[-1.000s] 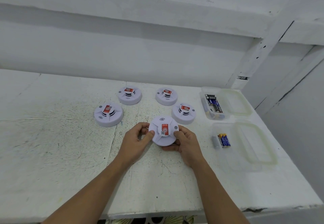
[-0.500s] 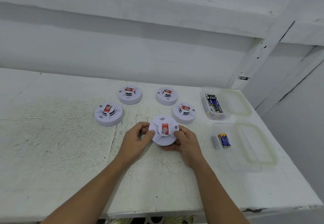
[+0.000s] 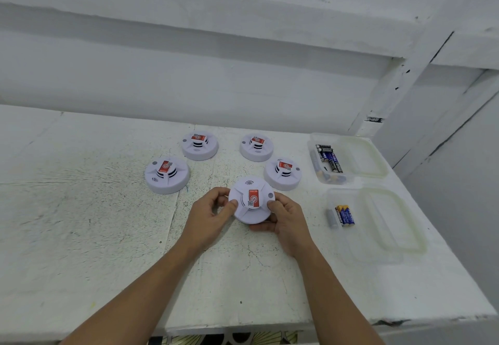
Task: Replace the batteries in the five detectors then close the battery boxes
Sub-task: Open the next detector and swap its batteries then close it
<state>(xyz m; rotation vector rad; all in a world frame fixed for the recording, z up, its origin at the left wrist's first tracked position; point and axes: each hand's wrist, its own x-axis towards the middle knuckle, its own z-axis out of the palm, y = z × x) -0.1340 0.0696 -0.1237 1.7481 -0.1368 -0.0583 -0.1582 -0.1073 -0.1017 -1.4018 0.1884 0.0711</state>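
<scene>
A round white detector (image 3: pixel 251 199) with a red label is held face up between both hands, just above the white table (image 3: pixel 81 223). My left hand (image 3: pixel 209 216) grips its left rim with thumb on top. My right hand (image 3: pixel 286 219) grips the right rim, fingers curled beneath. Several more white detectors lie face up behind: one at the left (image 3: pixel 166 174), one at the back left (image 3: pixel 199 145), one at the back right (image 3: pixel 256 147) and one at the right (image 3: pixel 282 173).
Two clear plastic boxes stand at the right. The far box (image 3: pixel 359 155) holds several dark batteries (image 3: pixel 330 158). The near box (image 3: pixel 388 226) holds a few blue and yellow batteries (image 3: pixel 344 215). A white wall rises behind, and the table's front edge runs close below my forearms.
</scene>
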